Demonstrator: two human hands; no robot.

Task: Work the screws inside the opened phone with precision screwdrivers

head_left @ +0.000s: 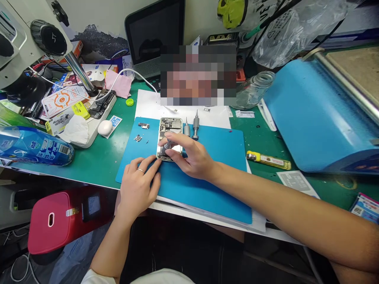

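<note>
An opened smartphone [174, 124] lies on the blue mat [219, 177], its inner parts exposed. Pinched between the fingertips of my right hand [194, 156] is a small grey screwdriver [168, 144], held over the lower half of the phone. My left hand [140, 181] rests on the mat with fingers stretched out, the fingertips at the phone's lower left corner. Just right of the phone stand two more grey screwdrivers, a taller one [196, 125] and a shorter one [186, 128]. Left of it lie a small metal part [143, 126] and a little cluster of parts [137, 138].
A microscope [50, 37] overhangs the left side. Nearby are a blue packet [35, 146], a white earbud case [105, 127] and a green cap [129, 102]. To the right lie a yellow utility knife [269, 160], a glass jar [254, 90] and a large blue-covered machine [314, 114].
</note>
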